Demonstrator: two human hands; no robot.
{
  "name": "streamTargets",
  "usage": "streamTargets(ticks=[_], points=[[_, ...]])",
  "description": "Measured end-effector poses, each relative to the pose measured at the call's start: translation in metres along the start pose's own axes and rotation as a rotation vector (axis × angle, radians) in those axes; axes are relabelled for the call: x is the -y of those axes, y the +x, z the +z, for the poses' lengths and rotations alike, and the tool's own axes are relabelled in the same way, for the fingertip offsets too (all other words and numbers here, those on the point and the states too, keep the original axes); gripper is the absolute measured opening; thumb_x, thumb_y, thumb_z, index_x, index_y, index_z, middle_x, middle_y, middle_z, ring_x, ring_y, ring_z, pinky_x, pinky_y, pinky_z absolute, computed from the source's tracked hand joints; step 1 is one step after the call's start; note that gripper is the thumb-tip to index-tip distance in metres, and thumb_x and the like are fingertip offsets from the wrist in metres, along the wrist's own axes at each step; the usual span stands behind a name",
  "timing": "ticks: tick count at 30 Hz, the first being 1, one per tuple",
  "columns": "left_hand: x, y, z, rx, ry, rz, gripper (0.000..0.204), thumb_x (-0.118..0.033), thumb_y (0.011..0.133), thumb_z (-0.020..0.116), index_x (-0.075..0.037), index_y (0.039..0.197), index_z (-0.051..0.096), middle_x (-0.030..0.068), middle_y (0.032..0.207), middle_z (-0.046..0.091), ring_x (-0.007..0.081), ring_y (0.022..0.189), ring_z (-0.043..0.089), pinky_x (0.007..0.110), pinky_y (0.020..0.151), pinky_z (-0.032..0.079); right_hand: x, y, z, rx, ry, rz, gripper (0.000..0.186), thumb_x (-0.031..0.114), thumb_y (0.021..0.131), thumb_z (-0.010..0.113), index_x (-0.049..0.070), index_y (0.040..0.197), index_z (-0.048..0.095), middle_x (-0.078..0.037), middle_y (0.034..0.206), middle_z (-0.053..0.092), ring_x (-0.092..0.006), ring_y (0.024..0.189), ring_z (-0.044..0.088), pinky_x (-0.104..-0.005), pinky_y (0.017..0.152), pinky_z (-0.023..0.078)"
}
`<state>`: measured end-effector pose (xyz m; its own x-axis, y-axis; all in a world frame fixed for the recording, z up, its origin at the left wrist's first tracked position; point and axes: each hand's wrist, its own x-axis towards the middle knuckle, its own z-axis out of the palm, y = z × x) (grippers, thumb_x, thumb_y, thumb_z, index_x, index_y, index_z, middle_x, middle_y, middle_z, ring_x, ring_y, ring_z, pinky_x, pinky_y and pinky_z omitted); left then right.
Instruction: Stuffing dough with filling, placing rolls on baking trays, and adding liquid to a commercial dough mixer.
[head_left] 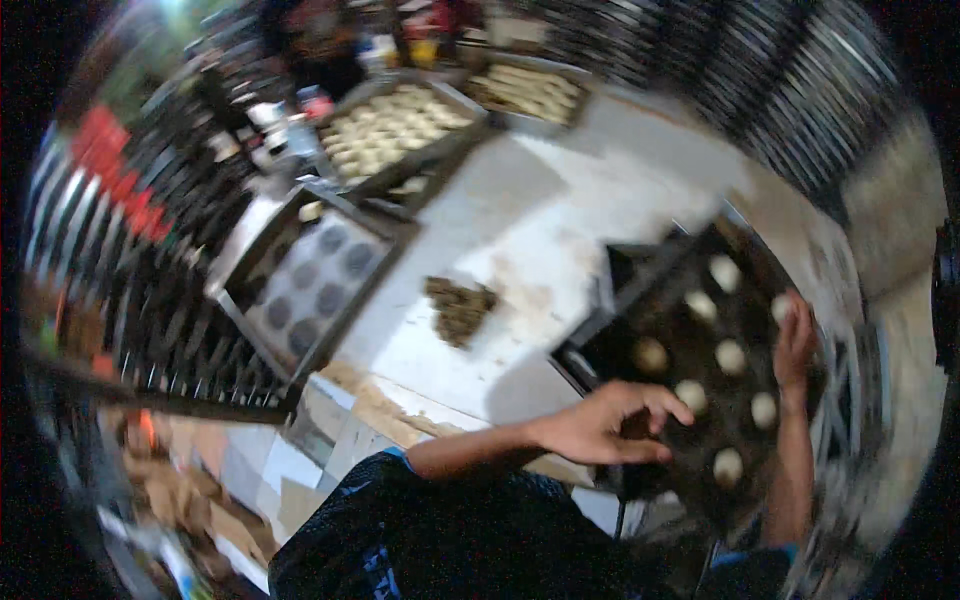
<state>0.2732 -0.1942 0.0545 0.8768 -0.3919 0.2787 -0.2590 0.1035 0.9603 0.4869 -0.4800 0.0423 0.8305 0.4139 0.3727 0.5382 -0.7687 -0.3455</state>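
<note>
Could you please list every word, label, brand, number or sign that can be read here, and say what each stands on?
No text can be read in this view.
Dark shirt: a blue marking, too blurred to read.
Dark tray and dough balls: no lettering visible.

Cream dough balls [730,357]; dark tray [690,345] (brownish)

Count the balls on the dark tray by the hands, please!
8 on the tray: one at the right hand, one by the left hand, two farthest, a browner one leftmost, one central, one by the right forearm, one nearest. Hands may hide more.
</note>
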Motion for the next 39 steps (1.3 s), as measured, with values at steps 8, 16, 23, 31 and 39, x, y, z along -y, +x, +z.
streamTargets(ticks=[8, 16, 23, 31, 39], points=[[0.033, -0.142, -0.141, -0.642, 0.092, -0.016, 0.02, -0.007, 0.084, 0.066, -0.005, 0.102, 0.057, -0.0001, 0.079, 0.051, 0.0075, 0.074, 0.053, 0.027, 0.064, 0.045, -0.051, 0.01, 0.028, 0.248, -0.035, 0.078, 0.05, 0.03, 0.099, 0.038, 0.003, 0.141, 0.032, -0.016, 0.149, 0.027, -0.0287, 0.138, 0.023, -0.0406, 0.113, 0.02], [0.101, -0.351, -0.414, -1.405, 0.718, -0.507, 0.035, -0.032, 0.082, 0.065, -0.005, 0.103, 0.068, 0.0155, 0.093, 0.069, 0.0242, 0.085, 0.067, 0.035, 0.077, 0.05, 0.148, -0.026, -0.032, -0.303, -0.423, -0.204, 0.045, 0.032, 0.101, 0.035, 0.001, 0.129, 0.049, -0.019, 0.134, 0.044, -0.0352, 0.123, 0.043, -0.046, 0.099, 0.04], [0.155, -0.397, -0.613, -1.381, 0.975, -1.007, 0.06, -0.057, 0.074, 0.063, -0.001, 0.096, 0.069, 0.0248, 0.09, 0.066, 0.0386, 0.091, 0.063, 0.04, 0.082, 0.049, 0.337, -0.057, -0.006, 0.044, 0.162, -0.216, 0.04, 0.036, 0.093, 0.049, 0.001, 0.074, 0.047, -0.013, 0.086, 0.046, -0.0257, 0.075, 0.046, -0.0458, 0.079, 0.041], [0.13, -0.37, -0.557, -1.665, 0.531, -0.457, 0.034, -0.03, 0.09, 0.038, -0.003, 0.093, 0.06, 0.0141, 0.089, 0.06, 0.025, 0.085, 0.06, 0.041, 0.063, 0.05, 0.478, -0.02, 0.023, -0.214, 2.004, -0.669, 0.037, 0.03, 0.089, 0.059, 0.01, 0.059, 0.051, -0.006, 0.066, 0.05, -0.0144, 0.053, 0.048, -0.0493, 0.086, 0.051], [0.094, -0.366, -0.364, -1.539, -0.082, 0.025, 0.044, -0.017, 0.081, 0.07, -0.008, 0.112, 0.04, 0.0126, 0.106, 0.053, 0.0239, 0.09, 0.06, 0.04, 0.073, 0.056, 0.445, -0.044, -0.044, 0.546, 2.352, -0.872, 0.044, 0.012, 0.088, 0.06, 0.013, 0.05, 0.039, -0.001, 0.051, 0.036, -0.0124, 0.042, 0.041, -0.0513, 0.088, 0.055]])
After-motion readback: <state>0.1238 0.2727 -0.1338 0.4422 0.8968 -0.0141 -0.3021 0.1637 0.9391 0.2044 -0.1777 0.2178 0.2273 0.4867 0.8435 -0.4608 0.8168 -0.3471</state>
